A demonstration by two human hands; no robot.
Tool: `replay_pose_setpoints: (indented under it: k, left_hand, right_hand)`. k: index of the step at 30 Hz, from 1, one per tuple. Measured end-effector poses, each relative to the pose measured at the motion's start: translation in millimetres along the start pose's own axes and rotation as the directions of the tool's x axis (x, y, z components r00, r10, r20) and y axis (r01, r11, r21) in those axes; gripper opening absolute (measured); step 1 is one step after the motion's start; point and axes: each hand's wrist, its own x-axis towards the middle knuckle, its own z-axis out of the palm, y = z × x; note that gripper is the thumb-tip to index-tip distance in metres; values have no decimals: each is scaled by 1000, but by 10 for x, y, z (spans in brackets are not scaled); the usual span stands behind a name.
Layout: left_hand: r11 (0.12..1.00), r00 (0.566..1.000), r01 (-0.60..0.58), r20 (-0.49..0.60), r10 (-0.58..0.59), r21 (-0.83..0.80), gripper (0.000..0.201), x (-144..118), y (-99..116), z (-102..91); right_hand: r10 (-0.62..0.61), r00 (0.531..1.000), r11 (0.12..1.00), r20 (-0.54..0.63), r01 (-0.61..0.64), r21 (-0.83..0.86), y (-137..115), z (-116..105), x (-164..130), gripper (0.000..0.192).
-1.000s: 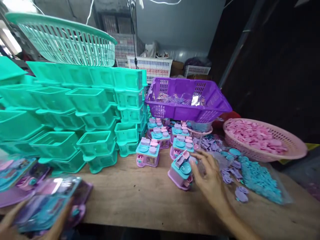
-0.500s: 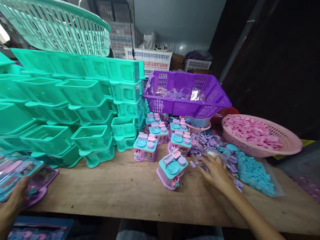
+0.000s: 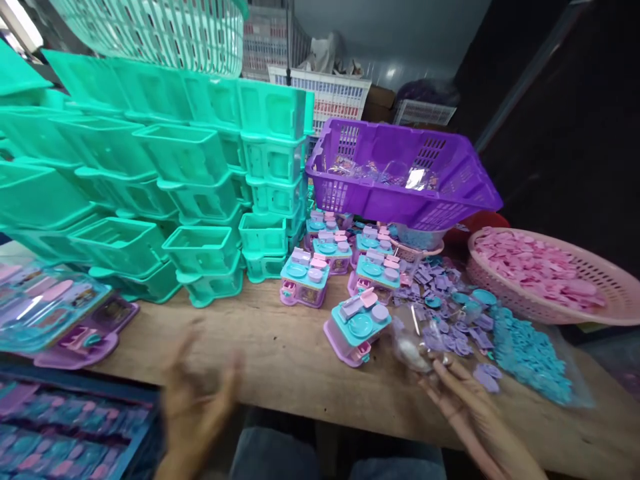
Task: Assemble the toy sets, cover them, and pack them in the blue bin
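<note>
Bright light from the top left; the right side is dark, the left hand (image 3: 195, 400) is blurry, and edges bend.

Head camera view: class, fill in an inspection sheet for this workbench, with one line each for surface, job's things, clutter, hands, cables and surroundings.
Surface: wooden bench, bare in front.
Job's things: pink and blue toy unit nearest the right hand, tilted; more toy units behind; clear bag at the fingertips.
Clutter: loose lilac pieces, blue pieces, pink basket of pink pieces, purple basket, stacked teal tubs, packaged sets at left.
Hands: left hand blurred, open, holding nothing; right hand open, fingers touching the bag.
Cables: nothing seen.
Surroundings: white crates behind; dark wall at right.
</note>
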Motion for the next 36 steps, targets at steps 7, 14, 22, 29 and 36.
replay_pose_setpoints:
  k: [7,14,22,29,36]
  left_hand:
    - [913,810,-97,501,304,-397,116,-138,914,1056]
    - [900,830,-4,501,246,-435,96,-81,990,1310]
    - [900,788,-26,545,286,-435,94,-151,886,1006]
    - [925,813,-36,527,248,-379,116,-200,836,859]
    - [710,561,-398,459,689,-581,85,-96,1179,630]
  right_hand:
    - [35,997,999,-66,-36,-16,311,-285,-20,43]
    - [-439,879,386,185,371,-845,118,-829,107,49]
    - [-202,674,4,710,726,-688,-31,-382,348,85]
    - [-79,918,571,388,361,-737,-161,-261,261,93]
    - [-232,908,698,350,405,-590,-245,-590,-82,75]
